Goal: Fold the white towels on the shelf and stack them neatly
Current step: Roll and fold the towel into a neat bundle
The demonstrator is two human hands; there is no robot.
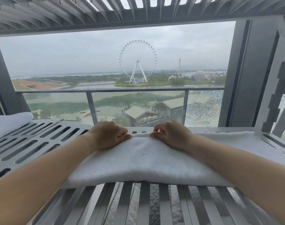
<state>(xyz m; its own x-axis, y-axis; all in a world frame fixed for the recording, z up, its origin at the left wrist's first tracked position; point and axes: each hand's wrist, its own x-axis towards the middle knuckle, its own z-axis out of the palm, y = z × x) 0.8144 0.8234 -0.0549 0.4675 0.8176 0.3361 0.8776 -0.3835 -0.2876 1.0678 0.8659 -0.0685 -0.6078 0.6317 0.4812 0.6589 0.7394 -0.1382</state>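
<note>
Knuckles up, fingers curled: left hand [108, 135] and right hand [170, 134], close together, each pinch the far edge of white towel [143, 161] lying centre-right on slatted shelf [41, 140]. Towels counted: two, second towel [8, 122] resting far left, well apart from both hands

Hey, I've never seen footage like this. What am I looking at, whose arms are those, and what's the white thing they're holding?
There is no machine here. One camera sits on a person's head and looks forward and down, so the two bare arms belong to the wearer. The left hand and the right hand each pinch the far edge of a white terry towel, with the hands close together. That towel lies on a grey slotted metal shelf. A second white towel rests at the shelf's far left, partly out of frame. Behind the shelf, a window shows a Ferris wheel across water.
</note>
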